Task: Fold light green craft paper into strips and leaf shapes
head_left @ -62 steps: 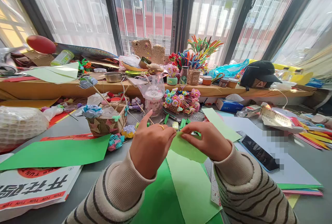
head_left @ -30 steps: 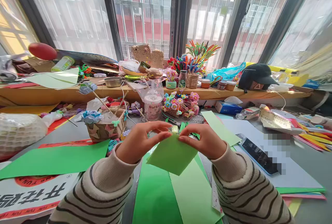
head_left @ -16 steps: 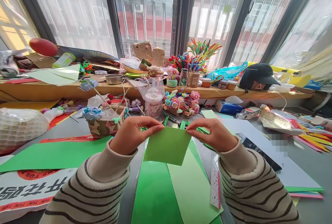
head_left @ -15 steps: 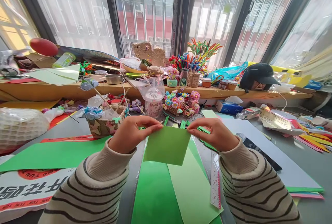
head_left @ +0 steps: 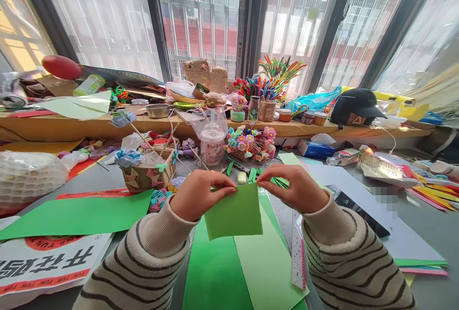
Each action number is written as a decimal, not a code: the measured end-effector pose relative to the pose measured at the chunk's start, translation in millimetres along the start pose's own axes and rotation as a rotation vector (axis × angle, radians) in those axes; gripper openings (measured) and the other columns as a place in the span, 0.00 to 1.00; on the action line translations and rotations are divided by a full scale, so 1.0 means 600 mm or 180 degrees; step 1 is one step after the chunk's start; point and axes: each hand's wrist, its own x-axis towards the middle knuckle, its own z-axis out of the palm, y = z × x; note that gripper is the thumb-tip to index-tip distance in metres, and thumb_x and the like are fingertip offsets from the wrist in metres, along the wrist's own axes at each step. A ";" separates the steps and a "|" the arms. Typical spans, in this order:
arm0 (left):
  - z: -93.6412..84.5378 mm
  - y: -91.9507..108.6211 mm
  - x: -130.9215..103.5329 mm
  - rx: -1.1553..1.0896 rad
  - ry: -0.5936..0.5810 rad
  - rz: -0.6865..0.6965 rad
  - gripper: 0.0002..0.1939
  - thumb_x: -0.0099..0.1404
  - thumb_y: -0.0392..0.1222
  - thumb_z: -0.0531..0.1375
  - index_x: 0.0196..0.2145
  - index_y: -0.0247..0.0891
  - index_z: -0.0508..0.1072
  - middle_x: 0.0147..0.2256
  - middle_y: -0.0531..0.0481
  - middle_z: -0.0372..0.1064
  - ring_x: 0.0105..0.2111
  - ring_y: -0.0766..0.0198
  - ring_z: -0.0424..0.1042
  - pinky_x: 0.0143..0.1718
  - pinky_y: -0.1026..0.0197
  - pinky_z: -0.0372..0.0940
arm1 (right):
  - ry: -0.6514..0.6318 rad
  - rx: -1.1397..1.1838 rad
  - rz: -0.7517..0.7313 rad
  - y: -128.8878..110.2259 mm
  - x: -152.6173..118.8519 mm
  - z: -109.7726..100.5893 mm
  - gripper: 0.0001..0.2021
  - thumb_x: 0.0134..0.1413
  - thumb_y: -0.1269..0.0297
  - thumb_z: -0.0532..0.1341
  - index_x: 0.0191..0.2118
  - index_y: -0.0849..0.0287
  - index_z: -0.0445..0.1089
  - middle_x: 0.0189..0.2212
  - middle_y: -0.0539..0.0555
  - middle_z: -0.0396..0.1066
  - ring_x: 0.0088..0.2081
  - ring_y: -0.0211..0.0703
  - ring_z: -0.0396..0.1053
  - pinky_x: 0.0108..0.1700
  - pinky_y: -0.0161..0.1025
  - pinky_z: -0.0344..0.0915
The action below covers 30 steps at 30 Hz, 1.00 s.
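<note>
grey table [head_left: 444, 233]; bag [head_left: 53, 260] marked "tun"; hands [head_left: 201, 196] [head_left: 301, 188] pinch green paper [head_left: 234, 213]

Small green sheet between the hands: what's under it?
A pale green sheet lies over a bright green sheet; whatever the small green sheet covers can't be seen.

From where I stand, a broad bank of windows [head_left: 107, 18] fills the whole far side of the room, its dark grey frames [head_left: 254, 18] leaning outward toward both edges, with pale metal bars [head_left: 212, 5] beyond the glass and a pinkish-red building [head_left: 207, 37] showing through. Bright daylight comes in from that side, washing the outer panes almost white. Below them a long wooden ledge [head_left: 86, 128] runs across the room, with a low strip of pale wall [head_left: 344, 142] beneath it and a grey tabletop [head_left: 430, 224] in front.
</note>
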 end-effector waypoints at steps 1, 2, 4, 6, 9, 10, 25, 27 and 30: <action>-0.004 -0.002 0.000 -0.0120 0.0019 -0.0058 0.11 0.51 0.44 0.53 0.26 0.36 0.72 0.25 0.49 0.71 0.26 0.65 0.67 0.29 0.66 0.61 | 0.0025 0.0002 0.0069 0.002 -0.001 -0.004 0.06 0.43 0.69 0.55 0.28 0.61 0.68 0.25 0.52 0.69 0.28 0.37 0.65 0.32 0.33 0.59; -0.007 -0.005 0.000 -0.0220 0.0054 -0.0124 0.11 0.51 0.44 0.53 0.26 0.35 0.72 0.26 0.49 0.71 0.26 0.65 0.68 0.29 0.66 0.61 | 0.0065 0.0010 0.0141 0.003 -0.001 -0.007 0.06 0.44 0.68 0.55 0.28 0.61 0.68 0.25 0.52 0.69 0.28 0.37 0.65 0.32 0.33 0.59; -0.013 -0.007 0.000 -0.0397 0.0119 -0.0265 0.12 0.50 0.45 0.53 0.26 0.35 0.72 0.26 0.48 0.71 0.27 0.63 0.67 0.30 0.65 0.61 | 0.0163 0.0083 0.0252 0.005 0.000 -0.010 0.07 0.45 0.66 0.54 0.28 0.61 0.68 0.26 0.52 0.69 0.29 0.37 0.65 0.33 0.33 0.60; -0.014 -0.006 0.002 -0.0602 0.0156 -0.0407 0.13 0.50 0.46 0.54 0.25 0.34 0.71 0.26 0.48 0.71 0.28 0.62 0.67 0.29 0.64 0.61 | 0.0185 0.0255 0.0280 0.005 0.002 -0.006 0.08 0.45 0.64 0.54 0.29 0.61 0.67 0.27 0.52 0.69 0.30 0.37 0.65 0.34 0.33 0.60; -0.011 -0.005 0.005 -0.1029 0.0153 -0.0610 0.14 0.49 0.47 0.54 0.26 0.33 0.71 0.25 0.48 0.70 0.27 0.62 0.67 0.27 0.65 0.61 | 0.0034 0.0465 0.0262 0.005 0.005 0.009 0.09 0.42 0.62 0.56 0.29 0.62 0.66 0.26 0.52 0.69 0.29 0.37 0.65 0.32 0.32 0.61; -0.010 -0.005 0.006 -0.1171 0.0137 -0.0658 0.14 0.48 0.47 0.54 0.26 0.33 0.71 0.25 0.48 0.70 0.27 0.62 0.67 0.26 0.65 0.61 | -0.0013 0.0469 0.0269 0.005 0.006 0.014 0.09 0.41 0.62 0.56 0.28 0.62 0.67 0.24 0.52 0.68 0.27 0.36 0.65 0.31 0.31 0.61; -0.015 -0.028 0.012 -0.1882 -0.0162 -0.1070 0.09 0.46 0.43 0.57 0.19 0.35 0.71 0.18 0.55 0.67 0.21 0.70 0.65 0.25 0.69 0.60 | 0.0414 0.1094 0.1015 0.029 0.008 0.008 0.14 0.41 0.57 0.54 0.26 0.65 0.66 0.22 0.54 0.67 0.25 0.38 0.63 0.25 0.32 0.60; -0.009 -0.031 0.015 -0.2140 -0.0211 -0.1165 0.08 0.45 0.43 0.58 0.19 0.34 0.71 0.18 0.54 0.68 0.22 0.69 0.67 0.27 0.68 0.62 | 0.0519 0.1173 0.1084 0.032 0.008 0.007 0.14 0.40 0.56 0.55 0.25 0.65 0.66 0.22 0.53 0.67 0.25 0.37 0.63 0.25 0.32 0.59; -0.002 -0.035 0.017 -0.2309 -0.0031 -0.1260 0.09 0.44 0.43 0.59 0.21 0.34 0.72 0.20 0.52 0.70 0.22 0.68 0.68 0.29 0.66 0.63 | 0.0487 0.1191 0.1098 0.037 0.007 0.002 0.15 0.40 0.55 0.54 0.26 0.64 0.67 0.23 0.52 0.67 0.25 0.37 0.63 0.25 0.32 0.59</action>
